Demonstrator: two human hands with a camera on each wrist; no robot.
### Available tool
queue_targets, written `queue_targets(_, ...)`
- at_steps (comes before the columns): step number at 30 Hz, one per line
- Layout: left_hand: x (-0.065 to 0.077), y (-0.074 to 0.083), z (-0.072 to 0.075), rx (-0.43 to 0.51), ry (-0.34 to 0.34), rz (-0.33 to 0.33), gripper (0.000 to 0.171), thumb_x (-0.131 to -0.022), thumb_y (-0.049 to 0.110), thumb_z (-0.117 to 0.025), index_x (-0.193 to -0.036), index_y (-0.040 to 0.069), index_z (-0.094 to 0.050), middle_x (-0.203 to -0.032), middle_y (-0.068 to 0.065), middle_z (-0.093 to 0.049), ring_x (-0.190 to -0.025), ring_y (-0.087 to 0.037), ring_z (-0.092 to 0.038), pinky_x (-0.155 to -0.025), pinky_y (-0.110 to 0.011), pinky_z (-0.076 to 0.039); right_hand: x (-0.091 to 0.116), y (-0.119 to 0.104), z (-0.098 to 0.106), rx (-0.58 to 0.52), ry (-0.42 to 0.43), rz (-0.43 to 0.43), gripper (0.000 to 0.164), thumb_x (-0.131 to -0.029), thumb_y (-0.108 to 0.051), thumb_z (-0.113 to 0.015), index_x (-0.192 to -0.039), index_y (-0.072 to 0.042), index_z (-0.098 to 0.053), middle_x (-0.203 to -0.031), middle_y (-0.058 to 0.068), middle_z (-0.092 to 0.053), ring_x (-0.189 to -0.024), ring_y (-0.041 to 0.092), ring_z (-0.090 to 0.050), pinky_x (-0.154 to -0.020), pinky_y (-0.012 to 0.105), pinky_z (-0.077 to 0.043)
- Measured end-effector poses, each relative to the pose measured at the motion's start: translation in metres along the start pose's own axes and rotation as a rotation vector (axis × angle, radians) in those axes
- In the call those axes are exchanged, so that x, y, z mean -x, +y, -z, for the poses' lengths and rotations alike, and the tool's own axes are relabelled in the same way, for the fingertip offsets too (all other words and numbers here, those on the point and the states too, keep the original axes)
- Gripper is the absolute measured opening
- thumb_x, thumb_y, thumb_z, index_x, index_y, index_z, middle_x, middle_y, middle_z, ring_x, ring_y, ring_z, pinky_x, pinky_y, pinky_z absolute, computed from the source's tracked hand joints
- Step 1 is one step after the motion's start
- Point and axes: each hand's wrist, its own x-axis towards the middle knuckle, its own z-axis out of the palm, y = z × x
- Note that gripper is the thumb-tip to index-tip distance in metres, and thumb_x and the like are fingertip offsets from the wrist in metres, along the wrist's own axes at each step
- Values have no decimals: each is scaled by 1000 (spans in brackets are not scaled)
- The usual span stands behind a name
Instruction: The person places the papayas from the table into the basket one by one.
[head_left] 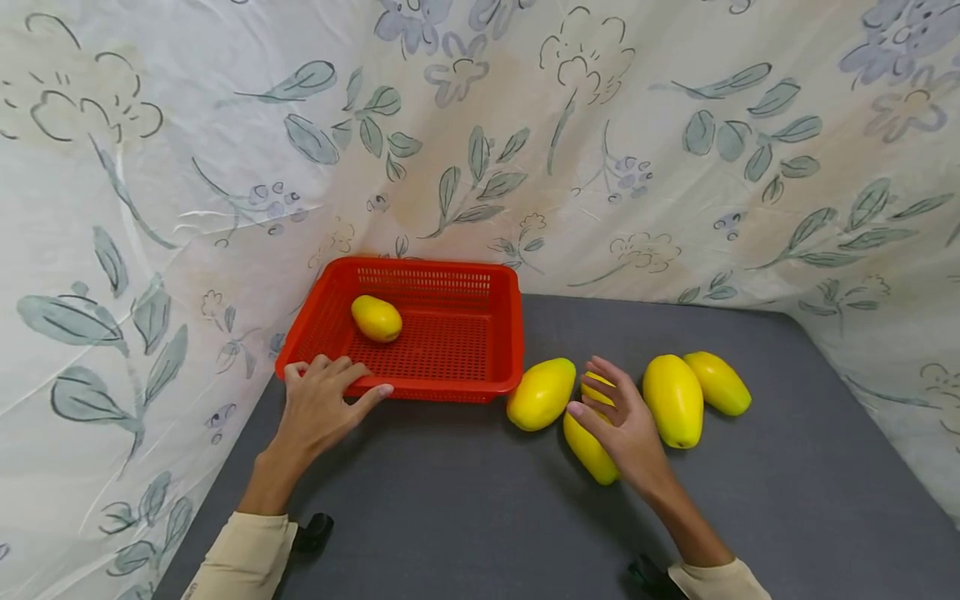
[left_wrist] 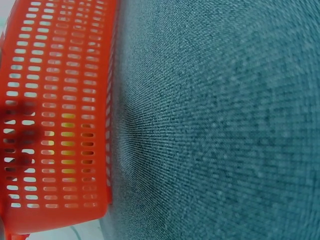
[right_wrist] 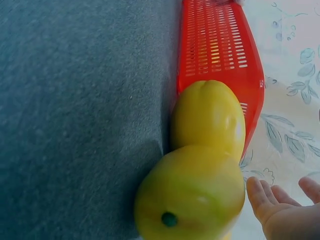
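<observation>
A red plastic basket (head_left: pixel 427 387) with slotted walls holds one yellow mango (head_left: pixel 377 318) near its left side. My left hand (head_left: pixel 318 408) grips the basket's near rim at the left corner, fingers over the edge and thumb along the outside. Over the mangoes right of the basket hovers my right hand (head_left: pixel 622 421), its fingers spread and holding nothing. Partly hidden beneath it is a yellow mango (head_left: pixel 588 450), with another behind the fingers. Beside the basket's right corner lies a mango (head_left: pixel 542 394); the right wrist view shows two mangoes close up, one with a green stem end (right_wrist: pixel 192 200).
Farther right, a large mango (head_left: pixel 672 402) and a greener-edged mango (head_left: pixel 718 383) lie side by side. A dark grey cloth surface (head_left: pixel 465 508) lies under everything. Floral fabric (head_left: pixel 480 150) hangs behind and at both sides, close to the basket's back.
</observation>
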Motion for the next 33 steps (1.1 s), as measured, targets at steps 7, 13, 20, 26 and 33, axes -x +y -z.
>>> queue_targets(7,0,-1,0,-9,1,-1,45,-87,52,-76,-107,12,-79,-104,-12,-73,-93,-33,-58,-84,-57,-32,6,1,5,7,12,-27,70,-103,-13,-71,-163,-20,-36,-161,9,-43,-145,41,-46,-109,19,-46)
queue_targets(13,-1,-2,0,-11,10,-6,46,-86,53,-77,-106,12,-79,-104,-13,-73,-92,-33,-58,-83,-57,-32,12,4,9,39,14,-32,70,-102,-14,-72,-163,-20,-36,-163,13,-40,-145,37,-47,-110,19,-45)
queue_targets(20,-1,-3,0,-10,-2,1,47,-87,54,-76,-108,13,-79,-107,-14,-73,-93,-33,-59,-84,-58,-32,17,9,12,68,21,-54,73,-102,-15,-73,-163,-14,-35,-164,10,-41,-144,35,-48,-107,16,-45)
queue_targets(26,-1,-4,0,-5,-9,4,47,-87,54,-75,-108,12,-80,-107,-13,-73,-93,-33,-58,-84,-57,-31,21,12,14,89,27,-72,74,-101,-18,-74,-164,-13,-34,-164,10,-39,-145,35,-48,-106,15,-45)
queue_targets(33,-1,-3,0,2,-3,6,45,-87,53,-76,-106,13,-79,-105,-12,-73,-91,-31,-57,-84,-57,-31,25,16,19,94,32,-107,74,-102,-19,-73,-164,-12,-33,-160,13,-43,-144,38,-50,-101,16,-49)
